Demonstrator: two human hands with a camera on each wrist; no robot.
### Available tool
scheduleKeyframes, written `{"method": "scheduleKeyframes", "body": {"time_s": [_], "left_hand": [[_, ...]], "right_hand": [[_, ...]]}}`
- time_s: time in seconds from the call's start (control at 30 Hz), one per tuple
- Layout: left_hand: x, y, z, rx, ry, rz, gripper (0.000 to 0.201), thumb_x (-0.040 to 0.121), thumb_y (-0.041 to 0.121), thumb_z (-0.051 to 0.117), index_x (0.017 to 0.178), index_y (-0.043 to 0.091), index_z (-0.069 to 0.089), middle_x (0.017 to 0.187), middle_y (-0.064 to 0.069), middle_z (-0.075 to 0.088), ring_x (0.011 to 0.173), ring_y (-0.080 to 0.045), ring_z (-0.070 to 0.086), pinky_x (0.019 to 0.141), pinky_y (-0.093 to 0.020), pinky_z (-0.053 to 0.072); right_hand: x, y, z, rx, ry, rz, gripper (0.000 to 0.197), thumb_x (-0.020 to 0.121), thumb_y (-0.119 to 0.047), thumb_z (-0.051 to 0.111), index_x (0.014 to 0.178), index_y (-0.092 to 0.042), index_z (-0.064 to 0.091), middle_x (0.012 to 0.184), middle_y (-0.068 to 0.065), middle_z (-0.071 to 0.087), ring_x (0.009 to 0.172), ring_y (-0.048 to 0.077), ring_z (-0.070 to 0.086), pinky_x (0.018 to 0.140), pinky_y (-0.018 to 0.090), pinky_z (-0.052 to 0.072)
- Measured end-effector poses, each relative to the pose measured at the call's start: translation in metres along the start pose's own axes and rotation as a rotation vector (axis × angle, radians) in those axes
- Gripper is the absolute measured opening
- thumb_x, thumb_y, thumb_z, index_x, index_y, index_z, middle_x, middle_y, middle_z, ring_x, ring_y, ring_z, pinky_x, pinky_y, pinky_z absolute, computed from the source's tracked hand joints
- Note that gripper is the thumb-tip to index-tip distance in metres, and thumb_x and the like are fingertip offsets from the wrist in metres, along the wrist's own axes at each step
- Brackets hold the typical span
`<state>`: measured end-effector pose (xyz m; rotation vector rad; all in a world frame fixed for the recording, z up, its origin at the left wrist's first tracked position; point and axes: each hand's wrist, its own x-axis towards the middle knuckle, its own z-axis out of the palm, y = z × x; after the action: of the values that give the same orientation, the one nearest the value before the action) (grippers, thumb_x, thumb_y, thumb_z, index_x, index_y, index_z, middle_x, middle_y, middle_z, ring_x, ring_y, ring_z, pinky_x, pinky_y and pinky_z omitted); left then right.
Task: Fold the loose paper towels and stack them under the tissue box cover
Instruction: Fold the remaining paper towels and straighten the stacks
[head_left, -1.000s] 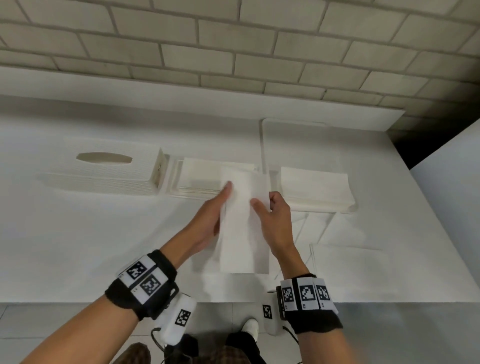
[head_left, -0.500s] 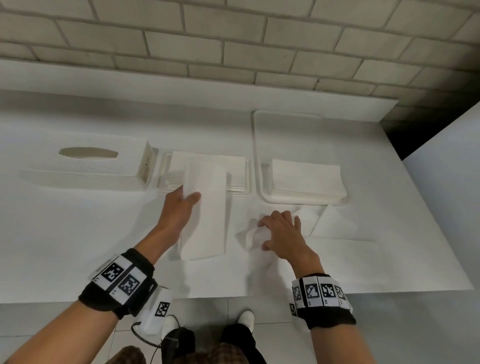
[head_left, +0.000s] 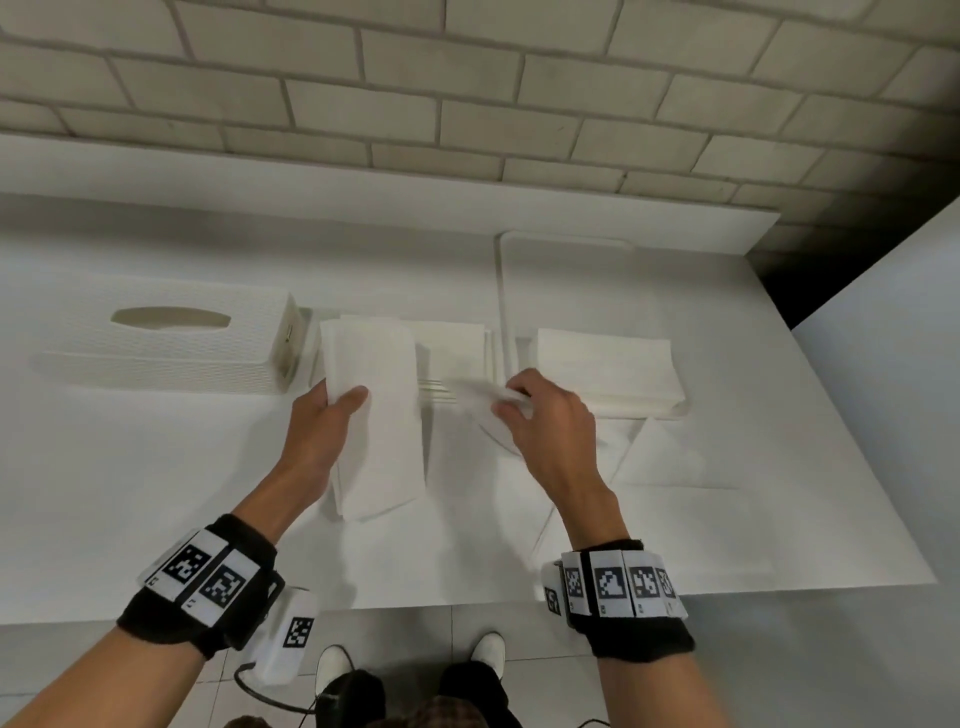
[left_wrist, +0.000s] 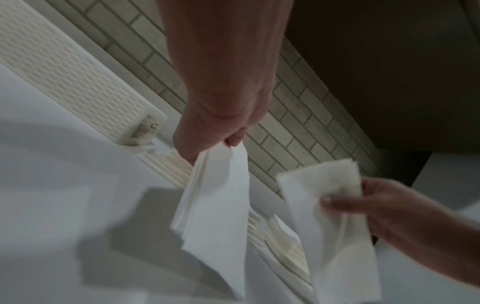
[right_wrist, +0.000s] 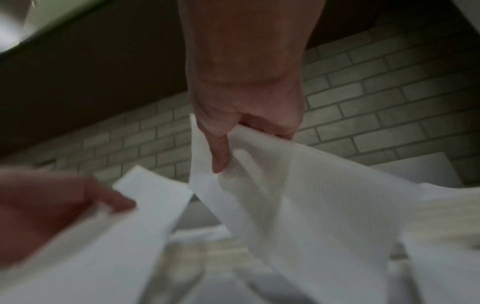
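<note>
Our left hand (head_left: 324, 421) pinches a folded white paper towel (head_left: 374, 415); our right hand (head_left: 545, 415) pinches a loose white sheet (right_wrist: 298, 185). No writing is readable on the white textured tissue box cover (head_left: 171, 348), far left.

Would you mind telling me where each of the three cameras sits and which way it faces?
Head: worn on the head, looking down at the counter; forearms, both hands, shoes show.
Left wrist: looks along the left hand pinching the folded towel.
Right wrist: looks along the right hand pinching a loose towel.
Shared: both wrist views show both towels and the brick wall.

White counter (head_left: 130, 493) with loose towels (head_left: 675, 462)
</note>
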<state>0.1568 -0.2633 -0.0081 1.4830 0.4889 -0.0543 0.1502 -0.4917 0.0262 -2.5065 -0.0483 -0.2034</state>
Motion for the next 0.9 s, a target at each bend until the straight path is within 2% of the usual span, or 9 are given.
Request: {"method": "scheduleKeyframes", "body": {"time_s": [0.13,0.23,0.43,0.5,0.57,0.67,0.73,0.8,0.9], "left_hand": [[0.000,0.015,0.008,-0.071,-0.058,0.024,0.016,0.095,0.018,0.057,0.100,0.030,0.067,0.100,0.011,0.071,0.097,-0.011,0.066,0.085,-0.030,0.050],[-0.004,0.024,0.020,-0.070,-0.137,0.016,0.019,0.095,0.025,0.058,0.111,0.028,0.067,0.113,0.007,0.072,0.111,-0.015,0.064,0.103,-0.037,0.045],[-0.027,0.028,0.050,-0.117,-0.388,-0.074,0.033,0.096,0.045,0.048,0.109,0.024,0.070,0.114,-0.003,0.074,0.104,-0.020,0.070,0.097,-0.042,0.050],[-0.032,0.024,0.056,-0.053,-0.484,-0.054,0.039,0.089,0.054,0.055,0.114,0.027,0.069,0.116,0.001,0.073,0.108,-0.020,0.068,0.098,-0.044,0.049],[-0.037,0.021,0.059,0.053,-0.537,0.024,0.031,0.089,0.040,0.064,0.116,0.027,0.067,0.113,0.002,0.074,0.107,-0.018,0.069,0.098,-0.044,0.051],[-0.038,0.019,0.060,0.096,-0.498,0.102,0.019,0.093,0.020,0.063,0.110,0.027,0.067,0.106,0.004,0.076,0.099,-0.015,0.072,0.091,-0.038,0.055],[-0.037,0.022,0.058,0.070,-0.473,0.131,0.020,0.092,0.019,0.064,0.109,0.027,0.067,0.104,0.004,0.076,0.096,-0.014,0.072,0.087,-0.033,0.056],[-0.035,0.023,0.056,0.052,-0.451,0.162,0.021,0.088,0.017,0.067,0.107,0.027,0.067,0.103,0.003,0.076,0.096,-0.013,0.072,0.084,-0.029,0.057],[-0.030,0.019,0.054,0.025,-0.393,0.174,0.027,0.084,0.014,0.072,0.108,0.024,0.066,0.104,0.001,0.075,0.098,-0.016,0.071,0.083,-0.028,0.058]], "right_hand": [[0.006,-0.032,-0.027,0.651,0.020,0.159,0.023,0.083,-0.020,0.073,0.102,-0.010,0.066,0.093,0.000,0.073,0.083,0.017,0.070,0.070,0.028,0.058],[0.006,-0.040,-0.028,0.965,0.019,0.253,0.026,0.081,-0.013,0.075,0.106,-0.010,0.068,0.100,0.004,0.075,0.091,0.018,0.073,0.074,0.029,0.059],[0.002,-0.032,0.007,0.931,0.062,0.371,0.026,0.081,-0.015,0.075,0.106,-0.013,0.069,0.101,0.001,0.076,0.092,0.017,0.073,0.084,0.040,0.060],[0.001,-0.028,0.013,0.917,0.065,0.403,0.025,0.080,-0.016,0.075,0.105,-0.014,0.069,0.099,0.002,0.076,0.092,0.020,0.073,0.086,0.046,0.059],[0.000,-0.025,0.015,0.884,0.059,0.401,0.028,0.080,-0.019,0.075,0.106,-0.015,0.067,0.100,0.002,0.074,0.094,0.021,0.072,0.086,0.046,0.058],[-0.005,-0.021,0.013,0.868,0.071,0.363,0.051,0.081,-0.023,0.075,0.126,-0.020,0.051,0.117,-0.006,0.063,0.108,0.012,0.062,0.083,0.028,0.056],[-0.007,-0.015,0.010,0.922,0.007,0.352,0.063,0.082,-0.025,0.076,0.135,-0.023,0.042,0.123,-0.009,0.059,0.111,0.007,0.060,0.084,0.024,0.055],[-0.009,-0.009,0.010,0.973,-0.088,0.355,0.049,0.084,-0.023,0.074,0.128,-0.016,0.053,0.118,0.000,0.068,0.107,0.015,0.066,0.085,0.031,0.055],[-0.013,-0.007,0.011,0.991,-0.072,0.325,0.021,0.090,-0.015,0.067,0.110,-0.009,0.067,0.104,0.009,0.074,0.096,0.021,0.070,0.080,0.032,0.053]]}}
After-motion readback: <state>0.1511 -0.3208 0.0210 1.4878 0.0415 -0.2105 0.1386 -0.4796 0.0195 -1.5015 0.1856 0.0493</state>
